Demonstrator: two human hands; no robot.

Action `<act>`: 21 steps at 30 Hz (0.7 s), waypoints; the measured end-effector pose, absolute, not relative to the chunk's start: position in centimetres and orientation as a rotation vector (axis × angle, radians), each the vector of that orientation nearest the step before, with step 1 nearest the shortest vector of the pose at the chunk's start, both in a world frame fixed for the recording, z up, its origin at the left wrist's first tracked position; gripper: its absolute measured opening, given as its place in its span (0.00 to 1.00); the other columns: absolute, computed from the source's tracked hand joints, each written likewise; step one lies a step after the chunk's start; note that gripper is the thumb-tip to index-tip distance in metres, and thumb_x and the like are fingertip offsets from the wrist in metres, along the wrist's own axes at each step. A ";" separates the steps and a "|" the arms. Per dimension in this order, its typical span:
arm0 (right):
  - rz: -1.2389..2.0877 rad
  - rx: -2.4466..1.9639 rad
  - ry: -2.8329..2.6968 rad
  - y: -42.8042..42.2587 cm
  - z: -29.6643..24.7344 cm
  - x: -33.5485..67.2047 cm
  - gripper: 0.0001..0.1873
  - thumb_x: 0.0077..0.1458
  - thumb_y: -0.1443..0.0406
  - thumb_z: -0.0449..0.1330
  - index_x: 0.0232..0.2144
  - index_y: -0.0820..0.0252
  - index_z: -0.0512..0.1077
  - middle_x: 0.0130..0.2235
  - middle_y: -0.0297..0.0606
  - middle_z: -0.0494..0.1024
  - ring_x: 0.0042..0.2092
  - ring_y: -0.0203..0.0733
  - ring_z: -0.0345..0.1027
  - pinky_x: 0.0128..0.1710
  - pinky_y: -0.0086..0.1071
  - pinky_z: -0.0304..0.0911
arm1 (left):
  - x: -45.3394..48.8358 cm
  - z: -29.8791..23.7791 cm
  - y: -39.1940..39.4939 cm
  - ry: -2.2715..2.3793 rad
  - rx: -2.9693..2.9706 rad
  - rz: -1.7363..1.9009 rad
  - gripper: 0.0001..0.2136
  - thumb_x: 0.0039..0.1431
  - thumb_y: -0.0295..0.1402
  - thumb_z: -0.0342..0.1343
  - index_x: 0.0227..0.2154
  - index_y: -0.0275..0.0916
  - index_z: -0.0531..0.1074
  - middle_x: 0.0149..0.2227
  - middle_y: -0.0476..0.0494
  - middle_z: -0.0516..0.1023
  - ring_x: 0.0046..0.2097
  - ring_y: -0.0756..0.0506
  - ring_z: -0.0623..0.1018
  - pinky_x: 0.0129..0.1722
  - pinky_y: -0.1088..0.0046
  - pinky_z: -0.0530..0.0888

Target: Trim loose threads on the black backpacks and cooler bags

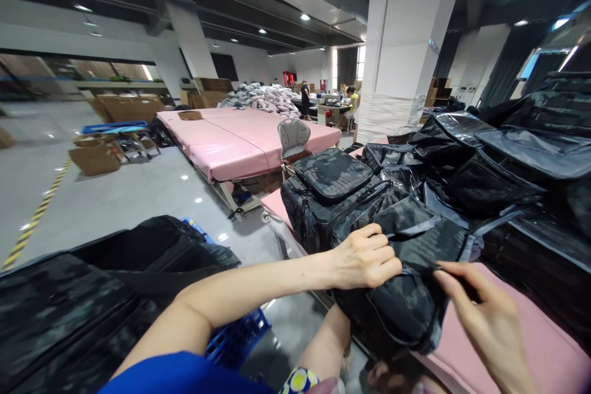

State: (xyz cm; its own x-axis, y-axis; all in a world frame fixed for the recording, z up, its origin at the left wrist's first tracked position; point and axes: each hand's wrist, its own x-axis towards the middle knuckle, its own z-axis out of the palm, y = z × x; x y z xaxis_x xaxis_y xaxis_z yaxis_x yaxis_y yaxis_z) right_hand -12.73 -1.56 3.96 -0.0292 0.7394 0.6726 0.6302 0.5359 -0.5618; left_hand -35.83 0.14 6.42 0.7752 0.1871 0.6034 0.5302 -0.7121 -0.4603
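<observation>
A dark camouflage bag (pixel 406 308) lies in front of me at the edge of a pink-covered table, its fabric partly folded. Fingers curled, my left hand (pixel 369 258) grips the bag's edge on the near left side. My right hand (pixel 484 301) pinches the same bag's fabric at its right side between thumb and fingers. Just beyond my left hand stands a finished-looking camouflage bag (pixel 335 175) with a zipped lid. What lies under my left fingers is hidden.
More black camouflage bags (pixel 498 178) are heaped along the right. Another dark bag (pixel 69 308) rests at lower left over a blue plastic crate (pixel 240 335). Ahead are a second pink table (pixel 231 135), a grey chair (pixel 293 135) and a white pillar (pixel 397 43). People work farther back.
</observation>
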 end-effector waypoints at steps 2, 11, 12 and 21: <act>0.354 -1.283 -1.386 -0.6 3.0 -11.7 0.22 0.46 0.49 0.60 0.36 0.59 0.74 0.33 0.37 0.76 0.28 0.37 0.67 0.21 0.26 0.61 | -35.7 7.1 0.1 -0.568 -2.386 -0.692 0.14 0.63 0.37 0.46 0.23 0.38 0.65 0.21 0.51 0.65 0.26 0.51 0.64 0.35 0.70 0.63; 0.954 -1.339 -0.810 0.0 0.2 -14.5 0.27 0.31 0.48 0.68 0.28 0.64 0.69 0.20 0.30 0.65 0.21 0.32 0.56 0.16 0.26 0.58 | -29.3 12.3 3.9 -0.802 -2.165 -0.538 0.15 0.62 0.25 0.41 0.49 0.34 0.65 0.53 0.37 0.66 0.58 0.38 0.61 0.51 0.59 0.61; 0.954 -1.343 -0.800 -0.4 -0.1 -14.7 0.27 0.32 0.49 0.68 0.28 0.64 0.70 0.21 0.30 0.65 0.22 0.33 0.57 0.17 0.27 0.60 | -28.7 12.4 5.2 -0.843 -2.122 -0.499 0.17 0.61 0.25 0.41 0.52 0.34 0.63 0.54 0.36 0.65 0.59 0.36 0.60 0.52 0.55 0.59; 1.015 -1.368 -0.922 -2.4 -2.7 -15.1 0.26 0.34 0.46 0.65 0.21 0.62 0.63 0.18 0.28 0.60 0.21 0.32 0.55 0.16 0.25 0.56 | -28.9 14.8 14.3 -1.462 -2.618 -0.084 0.10 0.51 0.25 0.54 0.37 0.36 0.74 0.37 0.39 0.77 0.40 0.43 0.76 0.39 0.69 0.68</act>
